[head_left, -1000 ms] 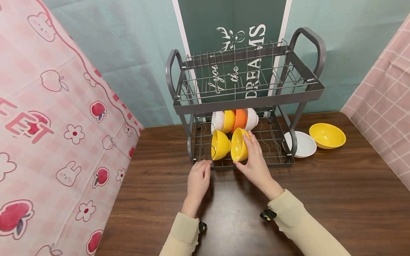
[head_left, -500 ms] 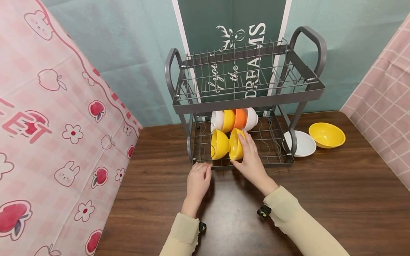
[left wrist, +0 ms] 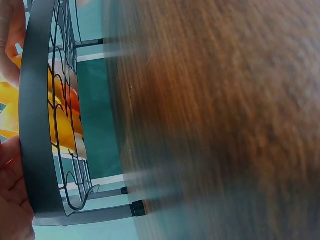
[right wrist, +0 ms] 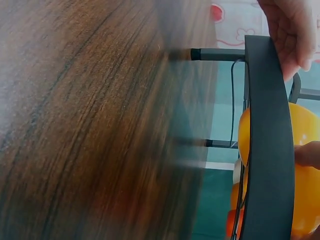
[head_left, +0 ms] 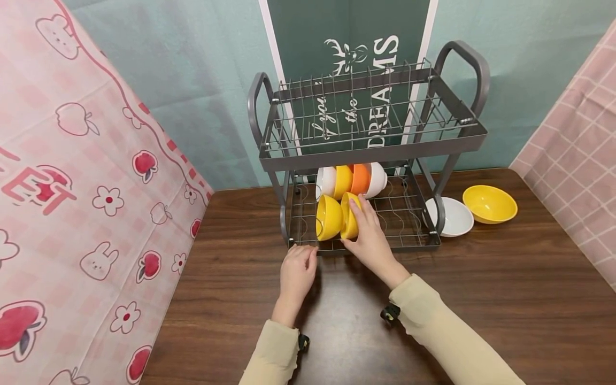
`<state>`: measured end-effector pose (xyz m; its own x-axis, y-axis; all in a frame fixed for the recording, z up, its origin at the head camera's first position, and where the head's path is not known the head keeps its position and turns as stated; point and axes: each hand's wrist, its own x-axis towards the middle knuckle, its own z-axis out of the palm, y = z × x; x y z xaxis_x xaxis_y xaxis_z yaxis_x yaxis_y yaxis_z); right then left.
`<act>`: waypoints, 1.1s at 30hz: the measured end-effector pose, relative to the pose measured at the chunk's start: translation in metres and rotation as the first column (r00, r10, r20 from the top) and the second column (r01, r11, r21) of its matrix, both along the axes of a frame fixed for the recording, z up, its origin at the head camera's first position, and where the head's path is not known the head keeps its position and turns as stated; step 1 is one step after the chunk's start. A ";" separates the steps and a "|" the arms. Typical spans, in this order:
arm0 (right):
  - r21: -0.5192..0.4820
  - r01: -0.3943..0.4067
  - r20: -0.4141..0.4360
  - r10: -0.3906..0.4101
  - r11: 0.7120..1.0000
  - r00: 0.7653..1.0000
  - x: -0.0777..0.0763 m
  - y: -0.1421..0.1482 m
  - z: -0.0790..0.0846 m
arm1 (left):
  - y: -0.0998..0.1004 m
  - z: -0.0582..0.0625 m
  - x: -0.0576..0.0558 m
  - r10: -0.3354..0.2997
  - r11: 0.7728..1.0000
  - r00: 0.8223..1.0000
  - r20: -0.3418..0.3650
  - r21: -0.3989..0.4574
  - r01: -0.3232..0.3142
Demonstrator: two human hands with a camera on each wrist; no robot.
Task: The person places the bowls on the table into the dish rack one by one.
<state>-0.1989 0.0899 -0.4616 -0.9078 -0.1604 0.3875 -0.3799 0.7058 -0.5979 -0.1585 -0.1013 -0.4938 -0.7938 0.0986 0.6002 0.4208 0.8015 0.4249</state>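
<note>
In the head view my right hand (head_left: 369, 240) holds a yellow bowl (head_left: 349, 216), standing on its side, between thumb and fingers. The bowl is close behind another yellow bowl (head_left: 329, 218) tipped on its side in the lower tier of the dark grey dish rack (head_left: 372, 152). My left hand (head_left: 297, 267) rests at the front rail (right wrist: 270, 135) of that tier, fingers loosely bent, holding no bowl. The left wrist view shows part of the left hand (left wrist: 12, 190) beside the rail. In the right wrist view the right thumb (right wrist: 307, 155) touches a yellow bowl (right wrist: 305, 200).
Behind the yellow pair, a row of white, yellow and orange bowls (head_left: 360, 179) leans on its side. A white bowl (head_left: 457, 216) and a wide yellow bowl (head_left: 490, 203) lie right of the rack on the wooden table (head_left: 481, 299). Wire dividers (head_left: 356, 112) top the rack.
My right hand has moved left with the yellow bowl, bringing it up against the other yellow bowl. My left hand has stayed at the rail.
</note>
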 end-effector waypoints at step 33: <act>-0.010 -0.011 0.072 0.012 1.000 0.997 -0.010 -0.009 -0.009 | 0.001 0.001 0.000 0.002 1.000 1.000 0.005 0.013 -0.002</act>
